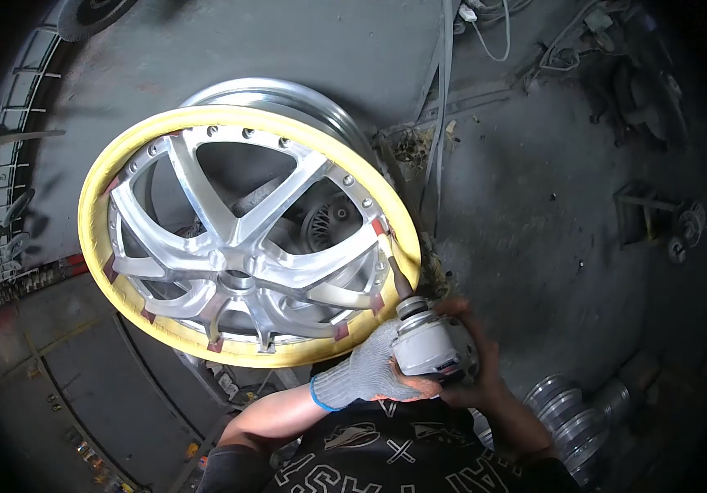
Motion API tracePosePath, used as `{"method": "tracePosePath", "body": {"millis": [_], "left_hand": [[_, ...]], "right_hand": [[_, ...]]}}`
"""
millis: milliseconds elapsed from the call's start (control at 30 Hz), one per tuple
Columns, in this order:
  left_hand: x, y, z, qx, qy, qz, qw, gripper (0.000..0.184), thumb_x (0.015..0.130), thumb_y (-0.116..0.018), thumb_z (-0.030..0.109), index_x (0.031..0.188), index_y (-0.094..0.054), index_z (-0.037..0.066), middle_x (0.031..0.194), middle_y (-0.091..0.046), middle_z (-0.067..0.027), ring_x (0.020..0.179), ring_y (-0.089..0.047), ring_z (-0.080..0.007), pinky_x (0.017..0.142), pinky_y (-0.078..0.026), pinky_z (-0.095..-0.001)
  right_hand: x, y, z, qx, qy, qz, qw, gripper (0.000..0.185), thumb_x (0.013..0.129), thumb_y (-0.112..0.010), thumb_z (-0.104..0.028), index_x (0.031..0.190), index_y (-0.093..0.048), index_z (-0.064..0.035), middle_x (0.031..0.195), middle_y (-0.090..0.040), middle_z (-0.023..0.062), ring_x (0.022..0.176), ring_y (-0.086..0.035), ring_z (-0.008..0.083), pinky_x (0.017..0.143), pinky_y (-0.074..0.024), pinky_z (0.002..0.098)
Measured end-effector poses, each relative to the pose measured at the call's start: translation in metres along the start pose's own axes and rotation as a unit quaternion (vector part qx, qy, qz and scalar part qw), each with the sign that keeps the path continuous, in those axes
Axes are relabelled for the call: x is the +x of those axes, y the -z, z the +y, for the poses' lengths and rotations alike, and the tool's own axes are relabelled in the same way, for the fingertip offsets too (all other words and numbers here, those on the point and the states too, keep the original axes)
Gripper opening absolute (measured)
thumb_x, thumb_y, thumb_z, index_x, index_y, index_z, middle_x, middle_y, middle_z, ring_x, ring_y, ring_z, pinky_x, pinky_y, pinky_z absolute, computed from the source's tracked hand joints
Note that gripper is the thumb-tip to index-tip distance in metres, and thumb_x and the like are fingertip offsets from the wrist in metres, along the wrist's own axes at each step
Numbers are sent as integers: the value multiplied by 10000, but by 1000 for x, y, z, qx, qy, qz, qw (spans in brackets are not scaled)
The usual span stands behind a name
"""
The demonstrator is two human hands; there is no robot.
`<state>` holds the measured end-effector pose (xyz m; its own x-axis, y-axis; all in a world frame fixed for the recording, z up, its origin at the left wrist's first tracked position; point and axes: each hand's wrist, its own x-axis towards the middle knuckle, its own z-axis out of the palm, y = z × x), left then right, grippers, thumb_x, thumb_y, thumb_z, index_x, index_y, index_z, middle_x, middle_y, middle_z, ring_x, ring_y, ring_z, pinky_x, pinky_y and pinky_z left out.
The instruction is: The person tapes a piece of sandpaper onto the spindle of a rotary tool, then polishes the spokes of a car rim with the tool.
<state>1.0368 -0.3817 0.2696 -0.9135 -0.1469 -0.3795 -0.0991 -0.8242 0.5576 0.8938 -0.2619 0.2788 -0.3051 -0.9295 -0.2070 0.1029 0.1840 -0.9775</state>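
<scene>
A polished alloy wheel point(226, 222) sits tilted in front of me, with yellow tape point(95, 205) wrapped around its rim lip and dark red tape patches at the spoke ends. My left hand point(372, 370), in a grey knit glove with orange on the palm, is closed around the near side of a grey handheld power grinder point(429, 345). On the other side, my bare right hand point(485, 361) wraps the grinder's body; some fingers are hidden behind it. A slim tapered bit point(399, 275) points from the tool to a spoke end at the rim's right edge; contact is unclear.
More metal wheels point(565, 415) are stacked at lower right. A wheeled metal stand point(657, 218) is on the right. Hoses or straps point(444, 107) hang behind the wheel, near cables point(493, 33). Wire racking point(13, 164) lines the left, and part of a tyre point(91, 18) shows above.
</scene>
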Motion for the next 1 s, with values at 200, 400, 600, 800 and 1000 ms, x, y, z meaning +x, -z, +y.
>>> {"method": "tracePosePath", "body": {"millis": [200,400,600,800,1000], "left_hand": [[-5,13,-9,18,18,17,1000,383,717,-822,111,1027,-608,42,681,-616,9,563,-568,-53,492,-434,-179],[-20,22,-17,-166,185,46,968,453,685,-848,122,1058,-605,38,810,-642,-14,691,-605,-83,592,-480,-211],[-48,32,-34,218,-21,-9,976,1108,697,-807,551,1453,-274,-59,1457,-330,-233,1390,-313,-343,1130,-248,-425],[-29,29,-45,-101,38,103,989,757,741,-809,444,1289,-482,38,982,-630,-54,836,-613,-161,685,-517,-313],[-17,42,-54,-267,79,-9,960,516,897,-570,390,1235,-486,10,918,-585,-88,807,-585,-172,680,-492,-299]], "right_hand": [[5,-1,-1,6,-4,12,1000,833,580,-836,-351,1266,-493,-24,1215,-542,132,1137,-558,253,958,-431,364],[9,0,-9,-27,-7,-33,999,828,565,-841,-360,1235,-506,-6,1193,-550,135,1116,-572,242,930,-445,349],[-4,-12,-2,-27,-78,-101,991,853,530,-855,-382,1218,-529,2,1193,-571,156,1072,-618,278,905,-480,366],[2,-8,-7,29,-71,-96,992,954,598,-842,-491,1295,-466,41,1246,-515,149,1130,-545,258,951,-426,374],[7,1,5,6,15,-13,1000,797,605,-789,-226,1290,-457,10,1208,-536,164,1131,-554,282,959,-429,371]]}}
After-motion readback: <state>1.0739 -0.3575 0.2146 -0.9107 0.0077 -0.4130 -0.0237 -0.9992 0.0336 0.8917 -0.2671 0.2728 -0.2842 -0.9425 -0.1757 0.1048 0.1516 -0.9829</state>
